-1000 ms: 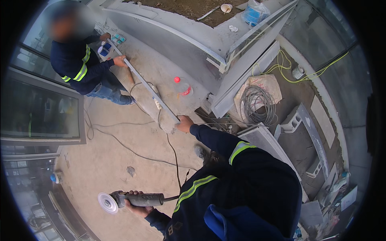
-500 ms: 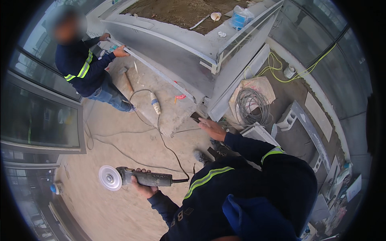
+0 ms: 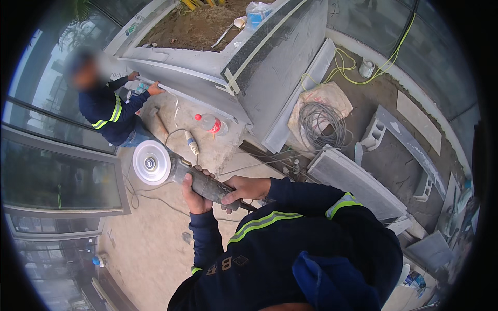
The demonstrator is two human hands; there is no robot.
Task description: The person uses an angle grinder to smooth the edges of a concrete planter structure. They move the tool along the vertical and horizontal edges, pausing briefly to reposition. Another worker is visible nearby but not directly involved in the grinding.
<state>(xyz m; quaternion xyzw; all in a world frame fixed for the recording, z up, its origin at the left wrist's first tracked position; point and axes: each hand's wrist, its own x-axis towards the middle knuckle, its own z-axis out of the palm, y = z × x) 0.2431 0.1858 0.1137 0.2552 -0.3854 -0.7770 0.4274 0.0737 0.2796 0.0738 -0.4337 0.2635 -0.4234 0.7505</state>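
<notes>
Both my hands hold an angle grinder (image 3: pixel 205 185) with a dark body, raised in front of my chest. Its pale round disc (image 3: pixel 151 162) points up and to the left; I cannot tell whether it spins. My left hand (image 3: pixel 196 193) wraps round the body near the disc end. My right hand (image 3: pixel 243 191) is closed round the rear end, by the cord. At the far left another person (image 3: pixel 106 106) grips the upper edge of a long grey slab (image 3: pixel 202 93) leaning along the low planter wall.
A red-capped bottle (image 3: pixel 211 124), a hammer (image 3: pixel 160 122) and a cord connector (image 3: pixel 192 142) lie beyond the grinder. Coiled grey cable (image 3: pixel 324 124) rests on a sack to the right. Stone slabs (image 3: pixel 358 184) and hollow blocks (image 3: pixel 373 136) are nearby. Cords cross the floor.
My right hand has come back from the slab corner onto the grinder's rear. The grinder has risen and tilted disc-up. The other person's slab now sits closer to the wall, revealing the bottle.
</notes>
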